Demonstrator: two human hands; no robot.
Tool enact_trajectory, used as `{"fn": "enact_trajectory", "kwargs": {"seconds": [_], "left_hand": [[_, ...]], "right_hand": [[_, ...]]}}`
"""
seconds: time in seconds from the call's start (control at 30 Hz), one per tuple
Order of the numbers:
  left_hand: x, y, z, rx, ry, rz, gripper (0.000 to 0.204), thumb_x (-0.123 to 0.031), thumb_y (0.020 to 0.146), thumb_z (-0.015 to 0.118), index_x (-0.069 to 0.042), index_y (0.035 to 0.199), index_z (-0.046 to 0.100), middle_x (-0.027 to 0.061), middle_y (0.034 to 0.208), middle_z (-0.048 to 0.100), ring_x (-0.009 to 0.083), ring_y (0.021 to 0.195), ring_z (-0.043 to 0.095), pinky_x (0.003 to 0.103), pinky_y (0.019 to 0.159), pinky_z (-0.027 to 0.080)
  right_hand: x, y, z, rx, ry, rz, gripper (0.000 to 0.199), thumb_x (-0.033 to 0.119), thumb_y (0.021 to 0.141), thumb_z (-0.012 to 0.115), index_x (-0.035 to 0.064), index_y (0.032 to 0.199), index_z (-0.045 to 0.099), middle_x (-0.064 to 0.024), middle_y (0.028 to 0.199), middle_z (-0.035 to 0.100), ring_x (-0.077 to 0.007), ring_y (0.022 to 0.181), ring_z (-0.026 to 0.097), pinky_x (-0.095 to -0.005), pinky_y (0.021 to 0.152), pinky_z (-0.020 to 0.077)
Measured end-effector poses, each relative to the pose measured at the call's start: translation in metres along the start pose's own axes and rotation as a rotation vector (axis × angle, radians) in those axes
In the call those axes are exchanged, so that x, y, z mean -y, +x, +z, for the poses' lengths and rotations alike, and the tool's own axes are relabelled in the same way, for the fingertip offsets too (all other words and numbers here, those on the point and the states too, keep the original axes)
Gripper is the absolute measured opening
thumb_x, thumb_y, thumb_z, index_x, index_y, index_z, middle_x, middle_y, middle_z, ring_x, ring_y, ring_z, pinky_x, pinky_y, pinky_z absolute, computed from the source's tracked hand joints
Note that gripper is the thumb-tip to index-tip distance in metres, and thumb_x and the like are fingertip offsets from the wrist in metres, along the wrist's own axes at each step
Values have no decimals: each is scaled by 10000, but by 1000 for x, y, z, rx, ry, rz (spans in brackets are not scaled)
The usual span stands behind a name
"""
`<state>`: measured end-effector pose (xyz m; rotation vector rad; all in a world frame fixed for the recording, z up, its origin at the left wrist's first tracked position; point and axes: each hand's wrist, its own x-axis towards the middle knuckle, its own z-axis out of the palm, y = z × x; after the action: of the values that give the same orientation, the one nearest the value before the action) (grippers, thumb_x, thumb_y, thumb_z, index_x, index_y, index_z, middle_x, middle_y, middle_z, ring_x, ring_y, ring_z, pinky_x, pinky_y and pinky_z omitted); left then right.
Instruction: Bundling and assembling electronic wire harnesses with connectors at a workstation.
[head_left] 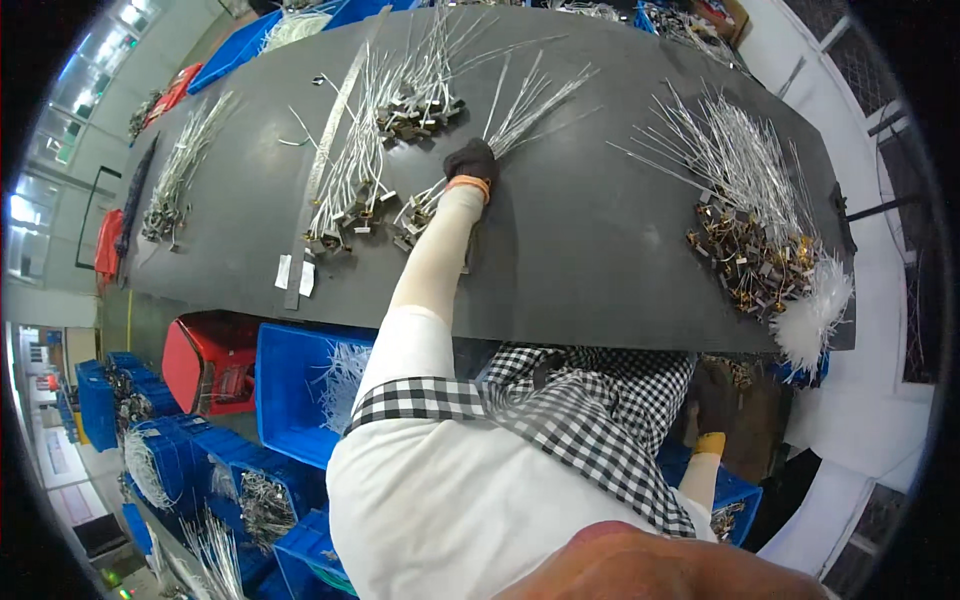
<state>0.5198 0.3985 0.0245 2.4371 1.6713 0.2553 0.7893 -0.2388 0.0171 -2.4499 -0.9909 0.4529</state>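
My left hand, in a dark glove with an orange cuff, reaches across the dark table and is closed round a bundle of thin whitish wires. The wires fan out beyond the fingers; small dark connector ends show on the near side, partly behind my forearm. Just left of it lie two more wire bundles, one with connectors farther back and one with connectors nearer. My right hand, dark-gloved with a yellow cuff, hangs below the table's front edge above a blue bin. Its fingers are too dark to make out.
A long metal strip crosses the table. A large pile of connector wires lies at the right, beside white plastic strands. Another bundle lies far left. Blue bins and a red stool-like object stand below.
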Motion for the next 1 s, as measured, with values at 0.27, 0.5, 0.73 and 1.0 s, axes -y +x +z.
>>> {"fn": "enact_trajectory", "kwargs": {"seconds": [0.27, 0.5, 0.73, 1.0], "left_hand": [[-13, -30, -35, 204, -19, 169, 344, -225, 810, 589, -69, 1105, 671, 206, 1098, 671, 370, 1059, 640, 455, 904, 509], [-13, -54, -40, -141, -219, 439, 339, -248, 777, 618, -40, 1044, 614, 224, 1106, 653, 415, 1062, 609, 455, 930, 489], [-14, -68, -18, 141, 26, 245, 325, -275, 793, 655, -41, 1018, 666, 222, 1065, 667, 402, 1012, 641, 477, 860, 522], [-21, -65, -21, 271, -57, 238, 216, -205, 809, 614, -53, 921, 719, 234, 1045, 680, 405, 998, 656, 463, 868, 532]], "right_hand": [[222, 59, -8, 362, 713, -5, 385, 186, 934, 609, 5, 1271, 563, -113, 1109, 631, -186, 1006, 613, -305, 814, 531], [288, 134, 33, 548, 739, -239, 333, 161, 906, 635, -4, 1193, 600, -68, 957, 646, -137, 802, 637, -275, 711, 530], [327, 137, 101, 778, 721, -264, 355, 175, 896, 632, -4, 1200, 590, -88, 921, 638, -150, 788, 645, -309, 682, 538], [316, 164, 139, 455, 427, -576, 446, 287, 910, 616, 6, 1253, 566, -160, 1137, 629, -255, 1035, 642, -354, 878, 514]]}}
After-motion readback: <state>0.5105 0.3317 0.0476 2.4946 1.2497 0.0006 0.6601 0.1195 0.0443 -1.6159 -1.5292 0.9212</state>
